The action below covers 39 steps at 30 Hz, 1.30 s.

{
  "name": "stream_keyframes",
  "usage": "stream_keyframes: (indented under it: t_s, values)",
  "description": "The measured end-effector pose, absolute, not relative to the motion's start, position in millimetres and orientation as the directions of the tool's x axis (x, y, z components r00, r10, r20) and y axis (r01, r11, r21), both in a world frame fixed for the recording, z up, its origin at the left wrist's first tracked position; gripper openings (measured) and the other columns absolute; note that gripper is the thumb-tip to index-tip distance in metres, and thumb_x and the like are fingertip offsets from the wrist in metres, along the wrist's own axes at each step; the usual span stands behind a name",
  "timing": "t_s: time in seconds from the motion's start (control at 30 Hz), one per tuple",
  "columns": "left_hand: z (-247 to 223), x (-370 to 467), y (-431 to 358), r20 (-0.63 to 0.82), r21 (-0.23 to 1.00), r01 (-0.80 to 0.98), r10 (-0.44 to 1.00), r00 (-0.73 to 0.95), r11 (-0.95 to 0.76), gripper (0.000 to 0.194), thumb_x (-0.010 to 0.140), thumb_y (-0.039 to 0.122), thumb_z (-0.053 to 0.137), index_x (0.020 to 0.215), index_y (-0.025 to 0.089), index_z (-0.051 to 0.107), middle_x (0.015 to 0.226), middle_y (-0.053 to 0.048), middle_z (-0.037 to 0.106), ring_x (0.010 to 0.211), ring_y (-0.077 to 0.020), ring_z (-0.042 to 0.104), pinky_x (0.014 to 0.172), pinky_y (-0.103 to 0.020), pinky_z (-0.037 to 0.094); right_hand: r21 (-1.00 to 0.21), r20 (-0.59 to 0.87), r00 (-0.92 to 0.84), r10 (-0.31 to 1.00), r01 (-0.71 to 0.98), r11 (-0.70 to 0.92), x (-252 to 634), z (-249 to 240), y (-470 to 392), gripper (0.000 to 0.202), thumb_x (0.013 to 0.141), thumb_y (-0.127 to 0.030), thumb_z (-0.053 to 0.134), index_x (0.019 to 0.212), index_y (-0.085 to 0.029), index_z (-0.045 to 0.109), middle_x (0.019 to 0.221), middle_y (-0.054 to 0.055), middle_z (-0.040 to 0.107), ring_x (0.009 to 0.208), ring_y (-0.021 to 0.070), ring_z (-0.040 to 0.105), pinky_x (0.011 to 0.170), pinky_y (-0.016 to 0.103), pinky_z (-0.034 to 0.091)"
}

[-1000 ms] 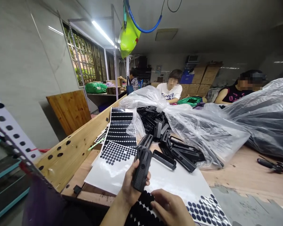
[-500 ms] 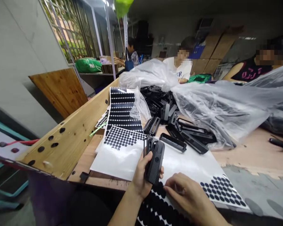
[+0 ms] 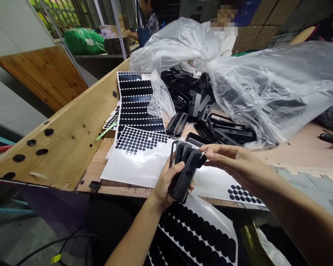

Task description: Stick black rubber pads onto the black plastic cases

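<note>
The left hand (image 3: 165, 181) is closed around a small bunch of black plastic parts (image 3: 184, 177), with its thumb on top and its fingertips poking out on the other side. The parts stand up at a slant, and the front one has a bumpy pattern and a round spot on it. The right hand (image 3: 233, 159) pinches a dark round piece (image 3: 201, 161) between its thumb and finger, right by the top end of the parts. Below the hands, near the person's lap, is a sheet of big black dots (image 3: 202, 232), with the dots in long rows. Behind the left hand, a white sheet with small black dots (image 3: 140, 142) lies on the wooden table (image 3: 119, 186). More rows of black dots are on the long sheet (image 3: 135, 99) past it, and a thin green strip (image 3: 107, 131) lies to the side. Past the held parts is a big messy pile of black parts (image 3: 194, 96). A see-through plastic bag (image 3: 238, 85) spreads behind and beside the pile. A tool with a dark handle (image 3: 331, 138) is at the far right. A wooden side board (image 3: 61, 136) runs along the left edge. Farther back are a green bundle (image 3: 84, 40) and a person in white (image 3: 227, 38).
</note>
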<state>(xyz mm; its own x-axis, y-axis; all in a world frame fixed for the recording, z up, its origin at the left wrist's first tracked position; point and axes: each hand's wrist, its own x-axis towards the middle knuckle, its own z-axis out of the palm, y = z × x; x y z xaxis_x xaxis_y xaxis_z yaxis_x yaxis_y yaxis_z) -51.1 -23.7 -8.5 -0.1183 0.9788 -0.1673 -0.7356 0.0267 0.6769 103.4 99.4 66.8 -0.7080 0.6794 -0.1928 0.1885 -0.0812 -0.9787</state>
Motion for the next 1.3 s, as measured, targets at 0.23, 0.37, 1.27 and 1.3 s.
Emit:
stream_keyframes:
  t_s: [0.23,0.37,1.27,1.3]
  values:
    - [-5.8,-51.0,-25.4,-0.181,0.667,-0.744,0.975,-0.128,0.026,0.051,0.091,0.041,0.066,0.13,0.019,0.044,0.075,0.0,0.065,0.053,-0.0138,0.063,0.046,-0.02,0.049,-0.977,-0.169,-0.694,0.7,0.21,-0.029,97.8,62.3,97.2,0.035,0.078,-0.054,0.084,0.08,-0.02,0.074,0.118,0.008,0.074,0.107,0.0269,0.066,0.096,0.041,0.052]
    - [-6.8,-51.2,-26.6,-0.158,0.667,-0.745,0.98,-0.121,0.016,0.049,0.093,0.039,0.064,0.132,0.019,0.043,0.073,0.0,0.065,0.053,-0.014,0.063,0.046,-0.02,0.05,-0.977,-0.169,-0.706,0.687,0.211,-0.024,96.0,61.6,98.5,0.036,0.077,-0.055,0.084,0.082,-0.02,0.075,0.111,0.009,0.074,0.102,0.0256,0.067,0.094,0.04,0.053]
    - [-6.6,-52.1,-28.1,-0.131,0.681,-0.732,0.985,-0.109,0.009,0.053,0.092,0.041,0.066,0.134,0.019,0.043,0.073,0.001,0.063,0.051,-0.0138,0.061,0.045,-0.021,0.049,-0.952,-0.12,-0.715,0.689,0.281,0.125,95.8,58.8,103.4,0.034,0.081,-0.054,0.082,0.084,-0.021,0.073,0.102,0.006,0.074,0.096,0.0237,0.065,0.09,0.036,0.051]
    - [-6.5,-52.2,-28.2,-0.131,0.68,-0.733,0.986,-0.108,0.01,0.054,0.092,0.041,0.066,0.135,0.019,0.042,0.074,0.001,0.063,0.051,-0.0137,0.061,0.045,-0.021,0.049,-0.951,-0.119,-0.716,0.688,0.282,0.129,95.7,59.7,103.4,0.035,0.08,-0.054,0.082,0.084,-0.02,0.073,0.102,0.006,0.073,0.096,0.0236,0.065,0.09,0.036,0.051]
